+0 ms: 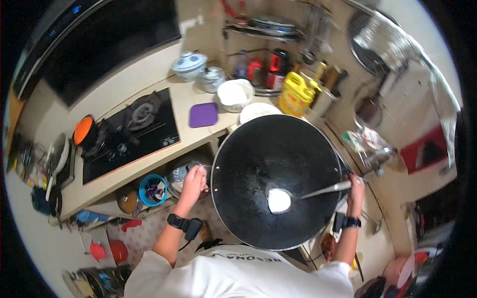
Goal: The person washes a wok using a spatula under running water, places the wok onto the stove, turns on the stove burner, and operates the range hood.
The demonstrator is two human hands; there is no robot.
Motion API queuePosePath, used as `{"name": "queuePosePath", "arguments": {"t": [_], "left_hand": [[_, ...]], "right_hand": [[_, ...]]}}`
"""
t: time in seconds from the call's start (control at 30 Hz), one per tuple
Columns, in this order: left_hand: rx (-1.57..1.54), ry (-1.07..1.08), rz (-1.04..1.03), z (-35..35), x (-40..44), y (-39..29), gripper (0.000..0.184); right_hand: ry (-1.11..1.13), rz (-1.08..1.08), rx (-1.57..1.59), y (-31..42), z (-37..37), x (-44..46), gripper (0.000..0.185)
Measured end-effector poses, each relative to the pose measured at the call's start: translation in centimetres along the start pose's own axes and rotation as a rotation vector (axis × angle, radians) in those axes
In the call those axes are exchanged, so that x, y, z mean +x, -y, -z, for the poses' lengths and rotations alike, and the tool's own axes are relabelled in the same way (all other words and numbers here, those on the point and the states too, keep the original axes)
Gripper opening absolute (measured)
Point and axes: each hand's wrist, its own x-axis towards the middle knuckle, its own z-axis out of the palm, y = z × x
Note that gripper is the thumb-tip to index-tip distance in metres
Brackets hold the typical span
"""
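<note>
A large black wok (268,154) is held up in front of my white shirt, its dark inside facing me. My left hand (194,183) is closed at the wok's left side, where the handle is mostly hidden by the fingers. On the opposite side, my right hand (357,188) is closed at the right handle. A metal spatula (279,201) lies inside the wok, its blade shining white. Its handle runs right, up to my right hand; whether the fingers also grip it, I cannot tell.
A black gas stove (131,134) with an orange-lined pan (83,130) is on the left counter. Behind the wok are a purple mat (203,115), a white bowl (235,95) and a yellow oil jug (296,94). A blue basin (152,189) sits lower left. A faucet (380,156) is at right.
</note>
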Motion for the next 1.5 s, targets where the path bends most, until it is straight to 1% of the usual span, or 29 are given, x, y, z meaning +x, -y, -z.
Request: {"name": "queuePosePath", "arguments": {"t": [0.07, 0.13, 0.17, 0.2, 0.3, 0.37, 0.4, 0.47, 0.53, 0.6, 0.67, 0.7, 0.73, 0.83, 0.87, 0.93, 0.97, 1.0, 1.03, 1.07, 1.1, 1.13, 1.2, 1.27, 1.33, 1.37, 1.4, 1.47, 1.5], "left_hand": [[-0.035, 0.040, -0.038, 1.9, 0.7, -1.3, 0.025], [-0.111, 0.049, -0.022, 4.4, 1.4, -2.8, 0.025], [-0.122, 0.045, -0.033, 5.9, 1.5, -3.3, 0.024], [-0.135, 0.016, -0.030, 7.7, 1.8, -3.6, 0.025], [-0.171, -0.056, -0.061, 13.4, 2.2, -4.9, 0.026], [-0.201, -0.110, -0.081, 17.2, 2.4, -6.0, 0.026], [-0.198, -0.128, -0.125, 19.4, 2.7, -6.3, 0.027], [-0.145, -0.217, -0.198, 24.0, 4.0, -5.9, 0.030], [-0.072, -0.338, -0.205, 27.6, 5.0, -6.8, 0.032], [-0.113, -0.415, -0.197, 30.4, 5.7, -8.0, 0.033], [-0.067, -0.478, -0.261, 33.2, 6.9, -8.5, 0.031], [-0.114, -0.488, -0.253, 34.5, 7.9, -8.3, 0.031], [-0.162, -0.509, -0.242, 35.7, 8.6, -8.3, 0.030], [-0.172, -0.597, -0.281, 37.8, 10.3, -8.5, 0.029], [-0.121, -0.662, -0.297, 38.7, 11.1, -8.0, 0.029], [0.009, -0.727, -0.325, 40.6, 12.7, -7.5, 0.029], [-0.061, -0.763, -0.295, 41.2, 13.4, -7.3, 0.031], [-0.042, -0.780, -0.314, 42.0, 14.2, -7.5, 0.031], [-0.021, -0.818, -0.294, 42.4, 14.9, -7.5, 0.031], [0.000, -0.853, -0.271, 43.0, 15.6, -7.3, 0.031], [-0.015, -0.871, -0.266, 44.0, 16.7, -6.7, 0.031], [-0.018, -0.887, -0.256, 44.5, 17.3, -6.7, 0.031], [0.010, -0.941, -0.243, 45.2, 18.8, -6.7, 0.028], [-0.092, -0.932, -0.265, 45.7, 19.9, -7.4, 0.027], [-0.136, -0.895, -0.299, 48.0, 21.6, -6.2, 0.028], [-0.132, -0.900, -0.281, 48.3, 22.0, -6.2, 0.028], [-0.132, -0.908, -0.268, 48.8, 22.4, -6.1, 0.029], [-0.041, -0.957, -0.275, 49.7, 23.4, -5.4, 0.030], [-0.026, -0.918, -0.303, 50.5, 23.6, -5.0, 0.032]], "right_hand": [[0.057, 0.041, 0.081, 1.8, -0.7, -1.0, 0.033], [0.069, 0.083, 0.027, 4.8, -2.8, -2.3, 0.035], [0.096, 0.065, 0.172, 6.7, -4.7, -3.6, 0.020], [0.072, 0.114, 0.190, 7.8, -6.5, -4.1, 0.022], [0.178, 0.116, 0.089, 11.0, -12.4, -5.4, 0.025], [0.249, 0.134, -0.022, 12.9, -17.1, -5.2, 0.026], [0.236, 0.183, 0.035, 13.9, -20.6, -6.0, 0.026], [0.312, 0.244, 0.069, 15.7, -27.0, -6.1, 0.031], [0.397, 0.292, -0.039, 17.1, -32.3, -4.2, 0.027], [0.553, 0.393, 0.014, 18.9, -38.6, -2.5, 0.022], [0.626, 0.566, -0.074, 19.6, -44.2, -0.6, 0.021], [0.656, 0.297, 0.018, 20.1, -47.6, 2.0, 0.018], [0.654, 0.167, 0.037, 23.5, -49.9, -2.4, 0.016], [0.865, 0.254, 0.143, 23.6, -58.8, 1.8, 0.017], [0.834, 0.283, 0.115, 23.5, -61.4, 2.4, 0.010], [0.714, 1.298, -0.443, 23.8, -64.4, 2.1, 0.025], [0.770, 1.430, -0.399, 23.9, -66.0, 2.3, 0.045], [0.846, 1.021, -0.336, 22.4, -69.6, 5.2, 0.030], [0.828, 0.620, -0.223, 21.0, -73.2, 8.0, 0.017], [0.822, 0.290, -0.127, 20.8, -75.6, 9.0, 0.013], [0.817, 0.415, -0.036, 20.7, -77.1, 7.6, 0.024], [0.817, 0.377, -0.117, 21.9, -77.5, 6.3, 0.022], [0.876, 0.429, 0.004, 21.9, -79.5, 5.2, 0.025], [0.829, 0.399, -0.012, 20.2, -82.6, 7.0, 0.034], [0.845, 0.370, -0.199, 21.4, -82.6, 5.9, 0.032], [0.813, 0.383, -0.309, 21.6, -83.1, 5.7, 0.036], [0.838, 0.392, -0.158, 20.2, -84.1, 6.0, 0.037], [0.787, 0.400, -0.151, 18.7, -85.7, 6.8, 0.037], [0.776, 0.381, -0.190, 20.0, -84.9, 5.5, 0.038]]}}
